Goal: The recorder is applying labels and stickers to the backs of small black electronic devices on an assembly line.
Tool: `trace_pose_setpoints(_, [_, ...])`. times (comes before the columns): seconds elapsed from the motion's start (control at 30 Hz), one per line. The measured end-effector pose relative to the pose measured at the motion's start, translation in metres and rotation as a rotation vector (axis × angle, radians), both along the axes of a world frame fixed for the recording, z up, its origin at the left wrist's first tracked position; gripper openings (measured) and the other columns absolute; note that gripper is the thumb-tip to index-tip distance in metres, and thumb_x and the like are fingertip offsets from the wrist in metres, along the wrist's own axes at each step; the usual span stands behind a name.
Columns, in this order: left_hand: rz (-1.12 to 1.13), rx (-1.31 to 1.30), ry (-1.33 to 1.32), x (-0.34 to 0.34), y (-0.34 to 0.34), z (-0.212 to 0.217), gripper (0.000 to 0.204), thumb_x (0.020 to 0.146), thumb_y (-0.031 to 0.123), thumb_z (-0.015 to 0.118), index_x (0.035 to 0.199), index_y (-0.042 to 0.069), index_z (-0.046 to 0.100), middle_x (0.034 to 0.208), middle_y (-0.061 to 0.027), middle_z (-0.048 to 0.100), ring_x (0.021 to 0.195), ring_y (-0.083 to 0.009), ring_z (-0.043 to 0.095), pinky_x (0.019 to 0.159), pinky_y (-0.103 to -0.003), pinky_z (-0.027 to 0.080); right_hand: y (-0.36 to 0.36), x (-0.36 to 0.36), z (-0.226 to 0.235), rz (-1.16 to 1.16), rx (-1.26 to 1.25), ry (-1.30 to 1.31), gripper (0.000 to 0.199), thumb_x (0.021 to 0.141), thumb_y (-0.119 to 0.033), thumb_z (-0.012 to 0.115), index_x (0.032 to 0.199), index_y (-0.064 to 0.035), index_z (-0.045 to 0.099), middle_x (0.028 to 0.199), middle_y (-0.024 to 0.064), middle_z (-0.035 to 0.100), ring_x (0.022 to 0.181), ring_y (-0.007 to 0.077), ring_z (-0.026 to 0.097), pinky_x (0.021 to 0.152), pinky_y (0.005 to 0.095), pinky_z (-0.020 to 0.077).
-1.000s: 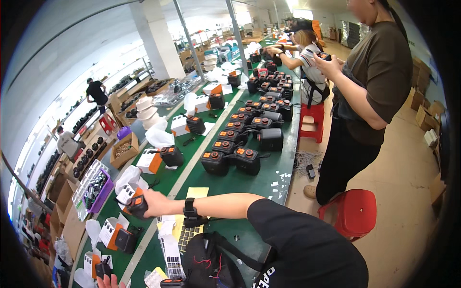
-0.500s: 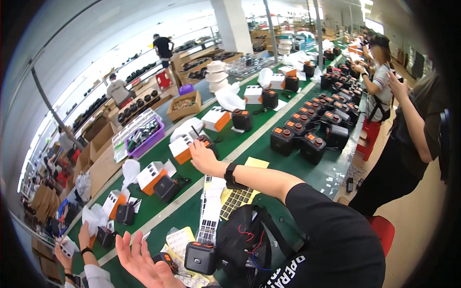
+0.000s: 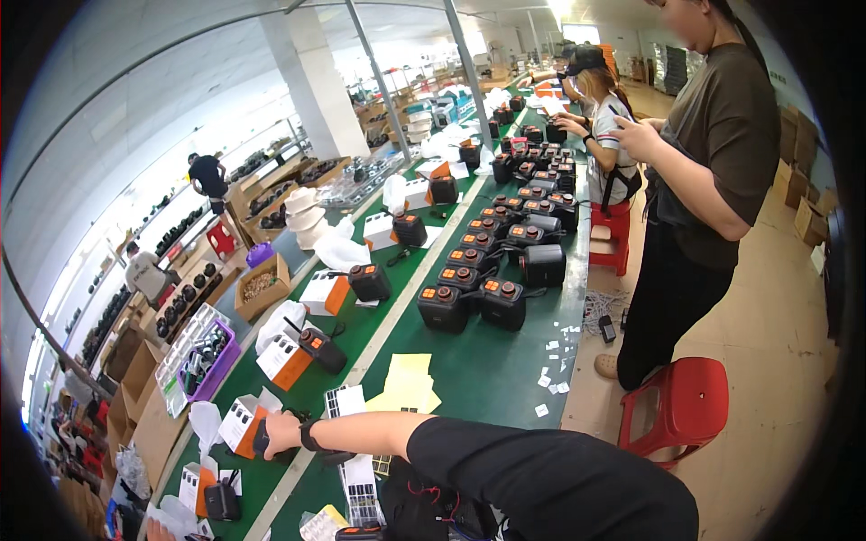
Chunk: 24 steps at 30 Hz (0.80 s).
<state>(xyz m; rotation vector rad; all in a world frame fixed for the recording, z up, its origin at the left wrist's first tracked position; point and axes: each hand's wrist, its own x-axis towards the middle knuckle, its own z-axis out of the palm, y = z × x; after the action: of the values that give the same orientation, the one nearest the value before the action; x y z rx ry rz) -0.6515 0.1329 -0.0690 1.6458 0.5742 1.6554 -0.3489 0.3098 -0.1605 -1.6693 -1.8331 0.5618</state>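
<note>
My right arm reaches across from the lower right, and my right hand (image 3: 282, 434) is closed around a black boxy device (image 3: 261, 439) on the green belt. The fingers and wrist hide most of that device. Right beside it stands a white and orange carton (image 3: 241, 426). Farther along the belt, another black device with a short antenna (image 3: 322, 349) leans by its own white and orange carton (image 3: 285, 359). Under my forearm lie sheets of dark square stickers (image 3: 363, 487) and yellow paper (image 3: 404, 383). My left hand is out of the picture.
Rows of black devices with orange tops (image 3: 483, 261) fill the bench's right side. A red stool (image 3: 681, 410) stands on the floor at right, near a standing person (image 3: 713, 135). Another person's fingers (image 3: 159, 530) show at the lower left. A purple basket (image 3: 209, 365) holds small parts.
My right hand has moved nearer along the belt, from the antenna device to the one before it. The view has swung right, and my open left hand has gone out of sight.
</note>
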Motion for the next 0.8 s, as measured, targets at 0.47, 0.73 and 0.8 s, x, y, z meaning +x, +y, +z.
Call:
trace_pose_setpoints(0.47, [0.48,0.219,0.224,0.174,-0.104,0.075,0.071,0.086,0.04,0.052,0.133,-0.006,0.026,0.122,-0.0249,0.04,0.108,-0.0369,0.05,0.087,-0.041,0.042,-0.006,-0.007,0.006,0.084,0.083,-0.109,0.096,0.047,-0.027,0.079,0.123,0.0096,0.033,0.125,0.0209,0.034,0.114,0.0415,0.034,0.08,0.0627,0.0407])
trace_pose_setpoints(0.73, [0.499,0.187,0.122,0.16,-0.094,0.077,0.056,0.086,0.021,0.053,0.131,-0.005,0.031,0.123,-0.0269,0.043,0.099,-0.0416,0.053,0.084,-0.047,0.048,0.008,-0.002,0.003,0.04,-0.118,-0.118,0.112,0.038,-0.03,0.086,0.127,0.0104,0.03,0.134,0.0275,0.028,0.114,0.0482,0.039,0.086,0.0538,0.0437])
trace_pose_setpoints(0.8, [0.465,0.242,0.214,0.173,-0.102,0.083,0.058,0.088,0.024,0.052,0.132,-0.006,0.028,0.124,-0.0273,0.043,0.102,-0.0393,0.053,0.083,-0.043,0.049,0.015,0.023,-0.006,-0.007,-0.102,-0.079,0.11,0.038,-0.029,0.086,0.124,0.0119,0.031,0.129,0.028,0.033,0.114,0.0465,0.041,0.088,0.0443,0.0457])
